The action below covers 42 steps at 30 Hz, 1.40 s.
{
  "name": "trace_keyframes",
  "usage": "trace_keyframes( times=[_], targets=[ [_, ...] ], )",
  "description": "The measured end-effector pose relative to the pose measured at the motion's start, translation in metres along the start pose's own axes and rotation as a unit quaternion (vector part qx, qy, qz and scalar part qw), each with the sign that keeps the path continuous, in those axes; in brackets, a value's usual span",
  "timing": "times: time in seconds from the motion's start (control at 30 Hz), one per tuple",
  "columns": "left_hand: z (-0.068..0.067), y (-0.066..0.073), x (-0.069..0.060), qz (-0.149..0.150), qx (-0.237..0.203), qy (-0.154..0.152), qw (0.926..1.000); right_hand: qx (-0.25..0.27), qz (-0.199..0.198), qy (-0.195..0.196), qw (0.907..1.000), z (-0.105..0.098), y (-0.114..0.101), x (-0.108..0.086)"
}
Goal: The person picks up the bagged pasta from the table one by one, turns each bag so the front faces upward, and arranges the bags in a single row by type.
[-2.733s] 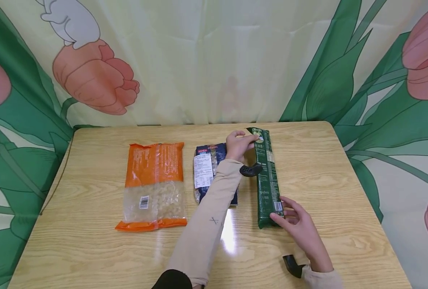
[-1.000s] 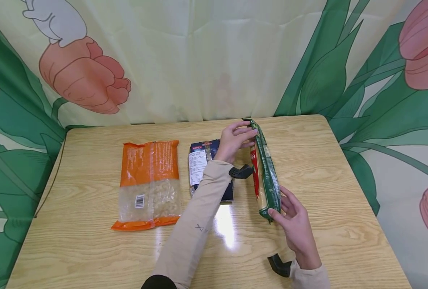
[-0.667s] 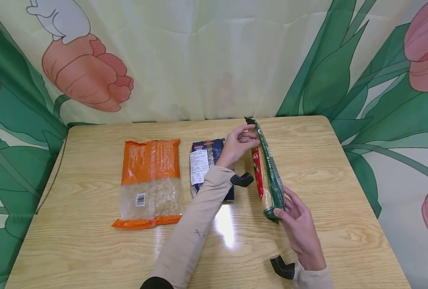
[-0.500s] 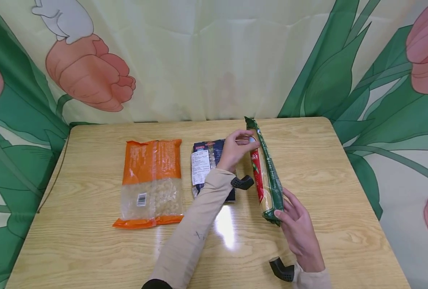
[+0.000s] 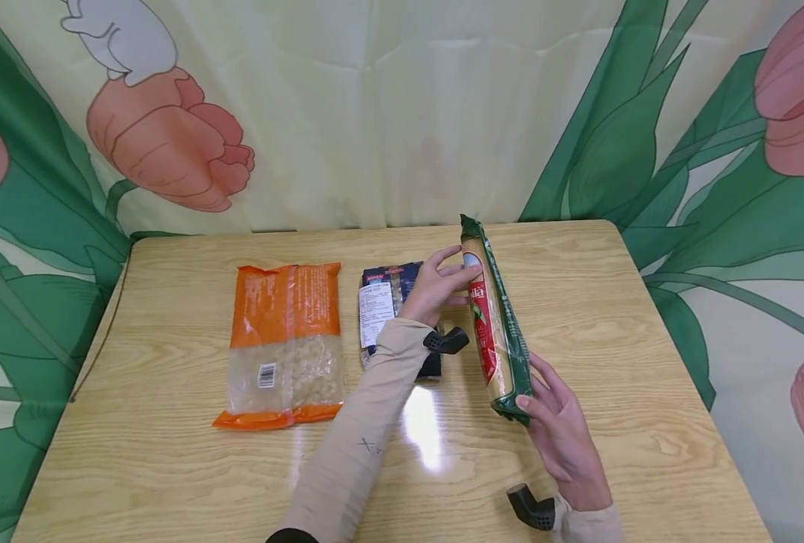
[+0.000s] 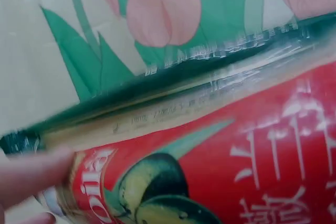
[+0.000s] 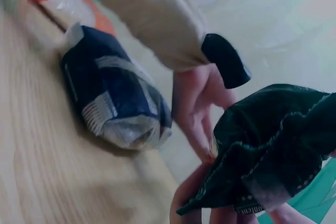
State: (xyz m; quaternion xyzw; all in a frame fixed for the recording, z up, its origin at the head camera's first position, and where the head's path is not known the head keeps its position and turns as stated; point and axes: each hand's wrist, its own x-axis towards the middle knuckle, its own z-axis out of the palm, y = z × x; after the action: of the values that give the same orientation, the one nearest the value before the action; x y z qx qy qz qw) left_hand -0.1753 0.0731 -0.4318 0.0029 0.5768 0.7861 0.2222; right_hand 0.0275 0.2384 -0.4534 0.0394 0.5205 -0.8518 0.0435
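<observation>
I have the green pasta pack [image 5: 489, 328] right of a navy packet [image 5: 378, 311]; my right hand [image 5: 563, 431] grips its near end, my left hand [image 5: 434, 290] touches towards the far end, pinching unclear; apparently positioning it, next calling for even support

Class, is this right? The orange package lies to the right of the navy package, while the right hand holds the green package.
No: the head view shows the orange package left of the navy package. The right hand does hold the green package.

Green packet [image 5: 495, 332] cut off in both wrist views, white label [image 5: 375, 314] too finely printed for reading.
</observation>
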Motion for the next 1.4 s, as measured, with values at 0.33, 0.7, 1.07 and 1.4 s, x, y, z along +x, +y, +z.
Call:
trace_keyframes(
  times=[0.33,0.7,1.07,1.4],
  targets=[
    [-0.001,0.01,-0.002,-0.007,-0.015,0.042,0.999,-0.104,-0.004,-0.026,0.9942,-0.001,0.001,0.002],
    [0.005,0.015,-0.006,0.024,-0.001,0.113,0.9934,-0.268,0.008,0.128,0.9548,0.019,0.002,0.007],
    [0.011,0.018,-0.011,0.04,-0.009,0.144,0.9887,-0.333,0.023,0.155,0.9297,0.025,0.009,0.011],
    [0.007,0.015,-0.013,0.04,0.011,0.116,0.9924,-0.308,-0.014,0.15,0.9393,0.025,0.009,0.007]
  ],
)
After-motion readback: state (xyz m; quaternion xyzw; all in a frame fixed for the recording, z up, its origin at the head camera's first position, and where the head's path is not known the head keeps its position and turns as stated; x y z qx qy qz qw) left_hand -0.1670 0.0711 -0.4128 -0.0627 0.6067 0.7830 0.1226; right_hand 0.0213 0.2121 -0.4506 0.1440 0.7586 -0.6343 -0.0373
